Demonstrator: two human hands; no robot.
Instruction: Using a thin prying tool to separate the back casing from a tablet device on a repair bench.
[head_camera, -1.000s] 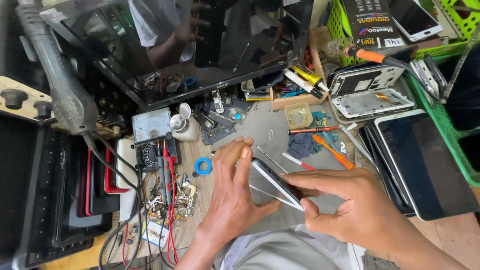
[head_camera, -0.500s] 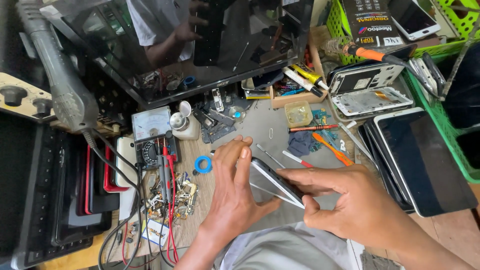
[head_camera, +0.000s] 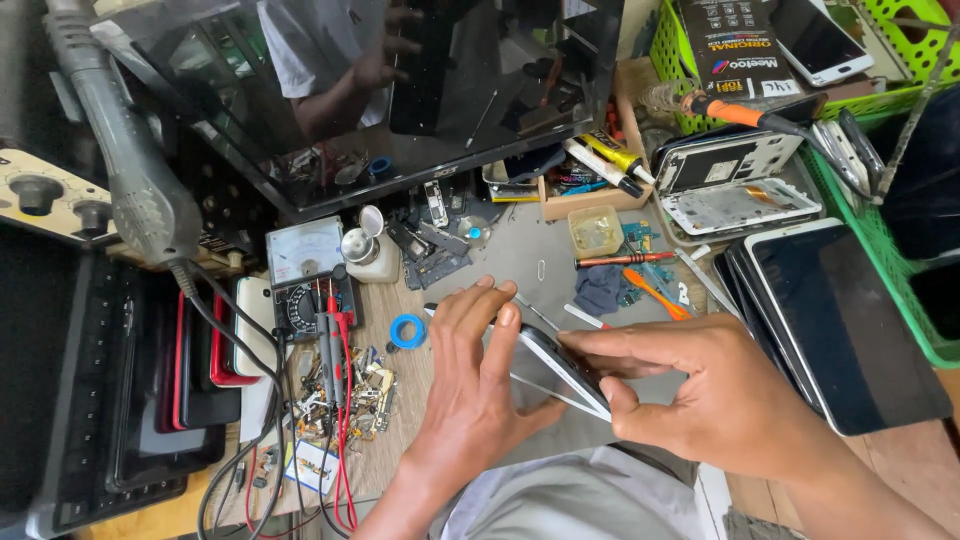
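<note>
Both hands, left (head_camera: 478, 395) and right (head_camera: 715, 395), pinch a thin white-edged phone (head_camera: 560, 370), prying its screen; next calls for steady, gentle separation.

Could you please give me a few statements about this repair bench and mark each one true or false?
1. Both hands hold the phone. True: the left hand lies flat against the phone and the right hand grips its edge.
2. The blue tape ring lies right of the right hand. False: the tape ring lies left of the left hand.
3. A multimeter with red leads sits left of the hands. True.
4. The green basket is at the left edge. False: the basket is at the right.
5. The orange-handled tool is held in the left hand. False: it lies on the bench.
</note>
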